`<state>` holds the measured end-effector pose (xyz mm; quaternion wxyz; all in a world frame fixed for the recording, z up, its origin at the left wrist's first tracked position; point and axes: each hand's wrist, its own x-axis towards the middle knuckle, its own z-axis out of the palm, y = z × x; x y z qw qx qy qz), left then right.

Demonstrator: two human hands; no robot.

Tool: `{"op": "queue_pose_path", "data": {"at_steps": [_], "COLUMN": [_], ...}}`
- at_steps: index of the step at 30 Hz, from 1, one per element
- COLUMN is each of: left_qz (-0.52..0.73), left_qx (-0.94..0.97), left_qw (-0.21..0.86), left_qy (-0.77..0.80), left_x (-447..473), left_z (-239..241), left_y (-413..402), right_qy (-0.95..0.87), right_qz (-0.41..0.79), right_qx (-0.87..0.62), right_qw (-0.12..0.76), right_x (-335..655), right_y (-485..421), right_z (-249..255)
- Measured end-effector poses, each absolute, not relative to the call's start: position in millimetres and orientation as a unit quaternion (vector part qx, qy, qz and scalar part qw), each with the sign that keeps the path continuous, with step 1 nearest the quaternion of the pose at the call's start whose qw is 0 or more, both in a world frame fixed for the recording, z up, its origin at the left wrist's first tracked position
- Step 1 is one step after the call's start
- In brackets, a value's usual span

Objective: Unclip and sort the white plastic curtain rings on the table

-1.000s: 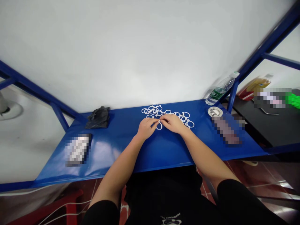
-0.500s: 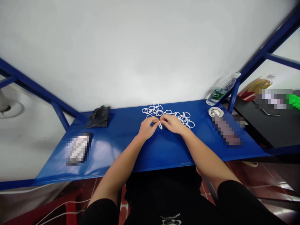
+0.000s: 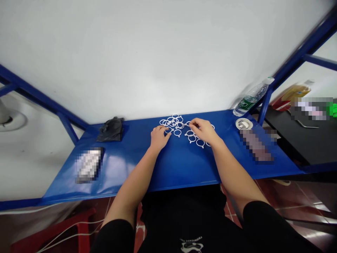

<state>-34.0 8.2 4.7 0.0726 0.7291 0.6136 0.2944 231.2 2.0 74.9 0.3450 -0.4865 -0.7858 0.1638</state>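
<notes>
Thin white curtain rings with small eyelets lie in two loose groups on the blue tabletop (image 3: 137,154). My left hand (image 3: 158,138) rests beside the left group (image 3: 173,121), fingers apart, its fingertips by one ring (image 3: 169,130). A single ring (image 3: 177,133) lies flat just right of its thumb. Over the right group (image 3: 192,138), my right hand (image 3: 204,130) has its thumb and fingers pinched together. A ring (image 3: 187,123) is right at those fingertips; whether it is gripped is unclear. The right hand covers part of that group.
A crumpled black plastic bag (image 3: 112,129) and a blurred-out item (image 3: 89,165) are on the left. At the right stand a water bottle (image 3: 251,100) and a white roll (image 3: 243,124) near another blurred item (image 3: 255,146). A white wall (image 3: 163,63) rises behind the table.
My hands were together at the centre, pinching a white curtain ring between them. Now they are apart, the left moved slightly left and opened, the right moved right over the rings.
</notes>
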Motion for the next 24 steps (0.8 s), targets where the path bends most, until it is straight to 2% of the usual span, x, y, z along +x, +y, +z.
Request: {"op": "queue_pose_path", "data": {"at_steps": [2, 6, 9, 11, 16, 21, 24], "left_qz": [0.267, 0.277, 0.327, 0.377, 0.466, 0.477, 0.463], "left_qx": [0.728, 0.732, 0.722, 0.718, 0.749, 0.784, 0.795], "left_qw": [0.078, 0.078, 0.081, 0.08, 0.041, 0.028, 0.065], "left_qy": [0.626, 0.618, 0.604, 0.58, 0.468, 0.396, 0.386], "left_x": [-36.2, -33.4, -31.7, -31.4, -25.0, -14.4, -12.7], "left_z": [3.0, 2.5, 3.6, 4.7, 8.6, 13.9, 17.4], "left_y": [9.3, 9.1, 9.5, 9.0, 1.4, -9.3, -13.5], "right_qy": [-0.819, -0.905, -0.909, -0.891, -0.823, -0.809, -0.82], "right_qz": [0.151, 0.133, 0.124, 0.108, 0.123, 0.189, 0.179], "right_qx": [-0.452, -0.351, -0.375, -0.425, -0.518, -0.465, -0.438], "right_qw": [0.319, 0.2, 0.135, 0.121, 0.198, 0.306, 0.323], "right_x": [219.1, 192.3, 188.7, 194.6, 209.0, 202.4, 198.3], "right_y": [-0.4, -8.8, -11.8, -10.2, -1.3, -3.3, -6.5], "right_z": [67.5, 50.3, 46.0, 48.8, 59.3, 58.9, 57.6]}}
